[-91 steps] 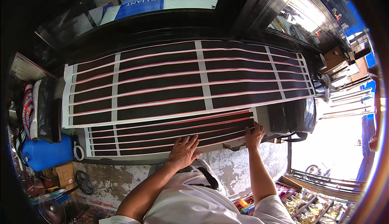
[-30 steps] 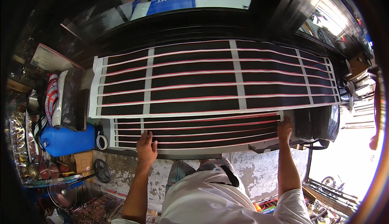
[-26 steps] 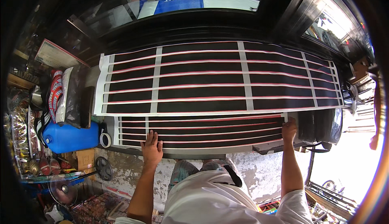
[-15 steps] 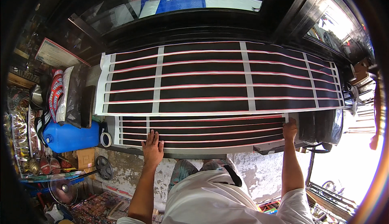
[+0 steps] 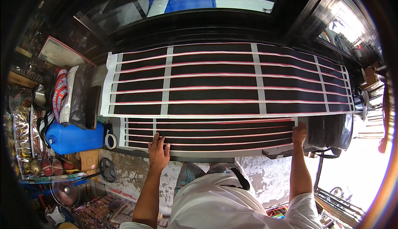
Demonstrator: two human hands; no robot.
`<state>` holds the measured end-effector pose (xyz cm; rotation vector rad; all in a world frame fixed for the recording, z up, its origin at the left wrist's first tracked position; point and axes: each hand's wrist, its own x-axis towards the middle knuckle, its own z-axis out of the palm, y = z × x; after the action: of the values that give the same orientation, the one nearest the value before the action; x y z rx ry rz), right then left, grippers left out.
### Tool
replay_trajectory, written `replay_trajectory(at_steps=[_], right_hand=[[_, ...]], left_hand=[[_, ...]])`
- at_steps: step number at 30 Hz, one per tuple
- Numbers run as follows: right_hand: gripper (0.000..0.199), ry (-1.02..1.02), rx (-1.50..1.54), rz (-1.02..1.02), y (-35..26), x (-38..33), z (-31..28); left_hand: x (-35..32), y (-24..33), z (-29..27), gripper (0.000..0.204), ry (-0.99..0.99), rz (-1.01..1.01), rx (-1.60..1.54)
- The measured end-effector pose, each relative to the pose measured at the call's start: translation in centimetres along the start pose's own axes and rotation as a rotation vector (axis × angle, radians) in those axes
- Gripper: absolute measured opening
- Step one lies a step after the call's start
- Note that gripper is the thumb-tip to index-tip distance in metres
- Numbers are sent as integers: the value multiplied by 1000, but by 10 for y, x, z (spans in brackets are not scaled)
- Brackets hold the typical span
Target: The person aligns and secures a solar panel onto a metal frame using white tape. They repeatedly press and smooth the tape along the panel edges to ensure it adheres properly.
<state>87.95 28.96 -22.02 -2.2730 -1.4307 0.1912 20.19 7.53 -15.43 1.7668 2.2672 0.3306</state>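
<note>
Two sheets with black bands between white and red lines lie across the counter. The larger striped sheet (image 5: pixel 211 82) is at the back, crossed by grey strips, and overlaps the back edge of a narrower striped sheet (image 5: pixel 215 138). My left hand (image 5: pixel 158 154) rests on the front left part of the narrower sheet, near its grey cross strip, fingers spread. At this sheet's right end, the fingers of my right hand (image 5: pixel 299 133) are closed at the end of a black strip (image 5: pixel 265 125). A reddish band shows just behind that strip.
Left of the sheets are a blue jerrycan (image 5: pixel 74 138), a tape roll (image 5: pixel 110 141) and dark plastic-wrapped goods (image 5: pixel 78 96). A black wrapped bundle (image 5: pixel 329 131) lies at the right. Behind stands a dark-framed glass case (image 5: pixel 186 26). A fan (image 5: pixel 65 191) is at lower left.
The whole view has shifted slightly, with the counter appearing a little further right. Both hands keep nearly the same places on the narrower sheet.
</note>
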Motion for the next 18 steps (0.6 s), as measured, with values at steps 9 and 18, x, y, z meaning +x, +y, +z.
replay_trajectory(at_steps=[9, 18], right_hand=[[39, -56, 65, 127, 11, 7, 5], [38, -48, 6, 31, 6, 3, 6]], left_hand=[[-1, 3, 4, 48, 20, 15, 13], [2, 42, 11, 48, 19, 141, 10]])
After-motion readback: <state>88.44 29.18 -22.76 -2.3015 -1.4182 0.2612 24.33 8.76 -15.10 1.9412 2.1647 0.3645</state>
